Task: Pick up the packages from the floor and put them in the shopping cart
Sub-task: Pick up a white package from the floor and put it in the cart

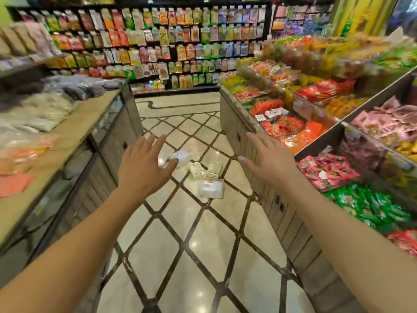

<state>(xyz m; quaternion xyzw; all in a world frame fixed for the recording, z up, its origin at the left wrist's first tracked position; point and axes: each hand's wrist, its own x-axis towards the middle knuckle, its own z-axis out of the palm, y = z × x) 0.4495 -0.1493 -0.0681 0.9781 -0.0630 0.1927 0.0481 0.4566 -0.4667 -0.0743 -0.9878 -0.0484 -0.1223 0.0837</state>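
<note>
Several packages lie on the tiled floor in the aisle ahead: a clear pack with a white label, two pale yellow-green boxes side by side, and a larger white clear pack nearest me. My left hand is stretched forward with straight spread fingers, holding nothing; its thumb overlaps the far clear pack in the view. My right hand is also stretched out, palm down, fingers straight, empty, to the right of the packages. No shopping cart is in view.
A counter with bagged goods runs along the left. A tiered display of colourful snack packs lines the right. A wall rack of hanging packets closes the aisle's far end. The floor is glossy beige tile with dark diamond lines.
</note>
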